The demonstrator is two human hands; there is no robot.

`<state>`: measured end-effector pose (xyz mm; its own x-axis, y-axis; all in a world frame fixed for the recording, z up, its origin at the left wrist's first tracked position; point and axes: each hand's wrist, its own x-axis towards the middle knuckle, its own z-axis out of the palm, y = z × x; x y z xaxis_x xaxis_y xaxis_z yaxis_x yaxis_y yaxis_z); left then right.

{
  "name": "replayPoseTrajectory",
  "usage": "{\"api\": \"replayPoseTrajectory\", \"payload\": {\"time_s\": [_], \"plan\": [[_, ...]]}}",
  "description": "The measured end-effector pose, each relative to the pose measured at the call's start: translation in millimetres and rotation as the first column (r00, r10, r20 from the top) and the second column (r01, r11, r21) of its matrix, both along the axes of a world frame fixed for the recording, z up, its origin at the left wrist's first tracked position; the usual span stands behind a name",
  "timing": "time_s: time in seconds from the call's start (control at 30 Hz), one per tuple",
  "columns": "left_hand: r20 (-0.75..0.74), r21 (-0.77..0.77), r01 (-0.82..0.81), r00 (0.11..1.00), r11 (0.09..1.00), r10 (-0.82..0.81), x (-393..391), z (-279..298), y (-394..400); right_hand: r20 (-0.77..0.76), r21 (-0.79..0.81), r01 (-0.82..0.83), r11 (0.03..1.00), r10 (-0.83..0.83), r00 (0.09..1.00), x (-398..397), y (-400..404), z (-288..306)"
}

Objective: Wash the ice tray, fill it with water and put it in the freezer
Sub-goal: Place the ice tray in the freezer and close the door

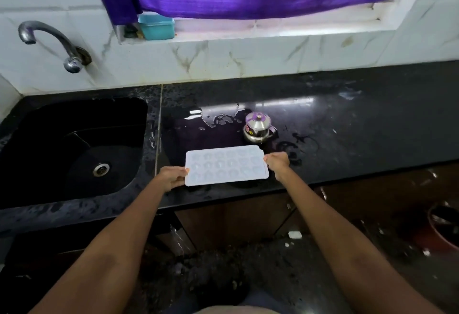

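- black stone sink (49, 125) at far left, steel tap (49, 43) on the wall above it.
- left hand (171, 177) pinches the left edge of the ice tray (226, 165).
- ice tray: white, level, over the wet black counter (347, 125), right of the sink.
- right hand (277, 162) grips the tray's right edge.
- steel lidded pot (258, 126) just behind the tray.
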<state>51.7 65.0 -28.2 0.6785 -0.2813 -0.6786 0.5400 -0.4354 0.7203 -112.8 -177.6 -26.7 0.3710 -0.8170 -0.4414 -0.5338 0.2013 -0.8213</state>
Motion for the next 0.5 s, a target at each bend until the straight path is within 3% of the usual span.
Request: {"api": "replayPoseTrajectory", "payload": {"time_s": [0.23,0.5], "plan": [[-0.004,-0.019,0.294,0.956,0.956,-0.294,-13,6,-24,0.012,-0.004,0.294,0.956,-0.294,0.956,-75,19,-5],[0.017,-0.016,0.651,0.759,0.758,-0.651,-62,9,-49,0.029,0.027,0.636,0.771,-0.636,0.771,-182,88,-14]]}}
